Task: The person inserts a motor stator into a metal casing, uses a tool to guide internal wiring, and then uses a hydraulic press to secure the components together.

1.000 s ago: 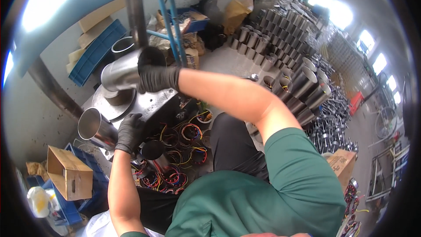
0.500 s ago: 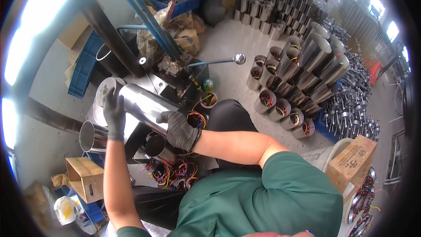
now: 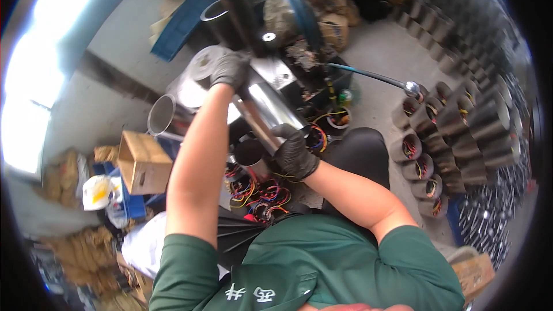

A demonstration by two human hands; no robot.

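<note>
A shiny metal cylinder (image 3: 277, 105) lies slanted in front of me, between my two gloved hands. My left hand (image 3: 231, 70), in a dark grey glove, closes over its far end, beside a round pale metal disc (image 3: 203, 64). At the near end my right hand (image 3: 296, 154), gloved too, is closed with its thumb along the cylinder's edge. The fingertips of both hands are partly hidden. Below the cylinder stands an open metal tube (image 3: 252, 152), and bundles of coloured wires (image 3: 269, 193) lie close to it.
A dark post (image 3: 233, 8) and a blue-handled lever with a ball end (image 3: 374, 78) rise beyond my hands. Wire-filled metal tubes (image 3: 423, 164) stand in rows on the right. An open cardboard box (image 3: 145, 164) and another hollow tube (image 3: 161, 115) are on the left.
My view has swung left, so the scene sits farther right. The cylinder now slants more steeply toward me. Both hands have kept to its two ends.
</note>
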